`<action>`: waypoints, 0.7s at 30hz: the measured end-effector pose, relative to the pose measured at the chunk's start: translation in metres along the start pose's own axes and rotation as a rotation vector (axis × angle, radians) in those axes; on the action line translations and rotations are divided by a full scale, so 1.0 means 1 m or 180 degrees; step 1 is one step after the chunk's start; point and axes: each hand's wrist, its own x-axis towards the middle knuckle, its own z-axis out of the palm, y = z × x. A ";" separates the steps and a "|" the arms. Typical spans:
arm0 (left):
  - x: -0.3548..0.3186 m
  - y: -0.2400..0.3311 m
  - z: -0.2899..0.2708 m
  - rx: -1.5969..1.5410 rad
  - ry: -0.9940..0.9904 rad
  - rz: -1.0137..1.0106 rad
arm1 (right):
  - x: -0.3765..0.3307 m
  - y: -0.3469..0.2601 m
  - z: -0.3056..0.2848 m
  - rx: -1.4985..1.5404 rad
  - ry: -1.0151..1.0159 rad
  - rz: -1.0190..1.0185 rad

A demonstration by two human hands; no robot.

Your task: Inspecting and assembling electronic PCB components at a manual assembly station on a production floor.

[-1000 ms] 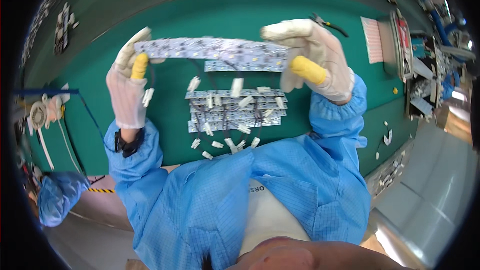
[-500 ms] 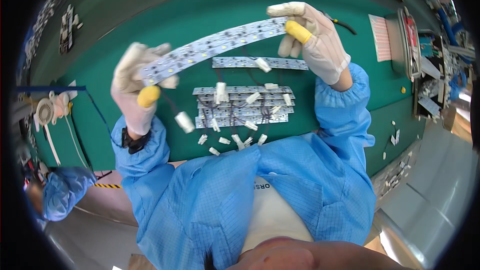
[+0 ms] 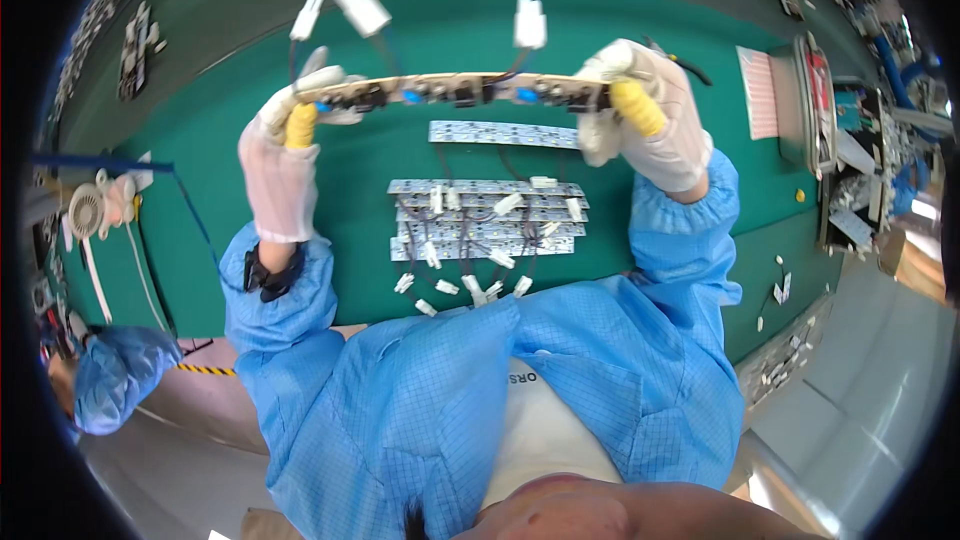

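Note:
Between my hands is an LED strip board (image 3: pixel 450 90), held level and turned nearly edge-on, so black and blue components show along it. White connectors (image 3: pixel 362 10) on short wires stick up from its far side. My left hand (image 3: pixel 280 155), in a white glove with a yellow finger cot, pinches the left end. On the right end, my right hand (image 3: pixel 655 120) is closed, gloved and capped alike. Beneath lies a single LED board (image 3: pixel 500 134) on the green mat (image 3: pixel 350 190). Nearer me, several boards (image 3: pixel 485 248) lie in overlapping rows, with wires and white connectors over them.
Yellow-and-black-handled pliers (image 3: pixel 690 68) lie beyond my right hand. Farther right are a pink-lined sheet (image 3: pixel 757 92) and a metal tray (image 3: pixel 812 110). At left stand a small fan (image 3: pixel 88 213) and a blue bar (image 3: pixel 100 162). Another person's blue sleeve (image 3: pixel 128 380) shows at lower left.
The held board has turned from its LED face to its edge, and its slant has levelled out. Its connectors now stand up on the far side. The left hand rose; the right came down slightly.

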 end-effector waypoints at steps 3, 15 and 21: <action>0.000 -0.021 -0.002 0.0510 0.0210 0.0043 | -0.002 -0.005 0.004 -0.0286 -0.0054 -0.0044; -0.005 0.000 -0.006 0.0597 0.0002 -0.0128 | 0.004 -0.003 -0.006 -0.0995 0.0103 0.0060; -0.009 -0.003 -0.006 -0.0437 -0.0182 0.0047 | 0.005 0.001 -0.002 -0.0542 0.0212 0.0427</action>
